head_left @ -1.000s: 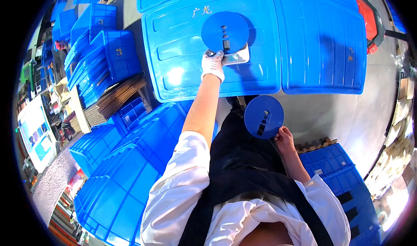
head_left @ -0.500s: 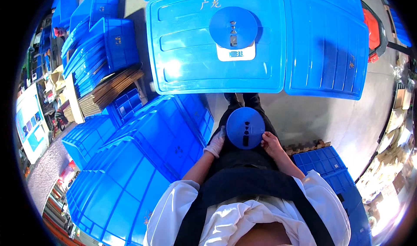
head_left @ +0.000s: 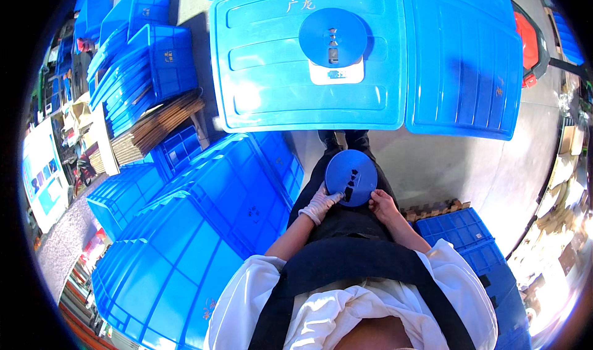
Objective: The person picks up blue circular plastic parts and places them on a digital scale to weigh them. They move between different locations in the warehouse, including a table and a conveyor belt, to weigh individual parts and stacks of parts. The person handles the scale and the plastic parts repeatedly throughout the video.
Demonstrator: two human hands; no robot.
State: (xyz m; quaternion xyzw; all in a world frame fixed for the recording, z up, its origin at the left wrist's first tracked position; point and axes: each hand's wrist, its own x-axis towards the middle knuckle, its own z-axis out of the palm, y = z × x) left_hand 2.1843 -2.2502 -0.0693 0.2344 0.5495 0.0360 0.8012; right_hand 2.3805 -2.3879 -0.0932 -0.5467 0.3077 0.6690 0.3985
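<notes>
A round blue disc point(head_left: 360, 168) with a row of dark shapes like cut-outs is held over my lap, the row slanting slightly. On its lower left, my left hand point(head_left: 320, 205) in a whitish glove grips the rim, the thumb side lying over the face by the lowest dark shape. At the lower right rim, my bare right hand point(head_left: 383, 204) pinches the edge between thumb and finger. The fingers behind the disc are hidden. Ahead, a similar blue disc point(head_left: 315, 41) rests on a small white scale point(head_left: 352, 75), covering much of it.
The scale stands on a large blue lid point(head_left: 265, 106), with another blue lid point(head_left: 457, 97) beside it. Blue crates point(head_left: 185, 245) fill the left, near flattened cardboard point(head_left: 154, 128). More blue crates point(head_left: 454, 233) stand at lower right. A red and black machine point(head_left: 530, 44) is at far right.
My left hand has moved rightward from beside the disc onto its lower left. The held disc has turned slightly, so its row of dark shapes slants. My right hand keeps its pinch.
</notes>
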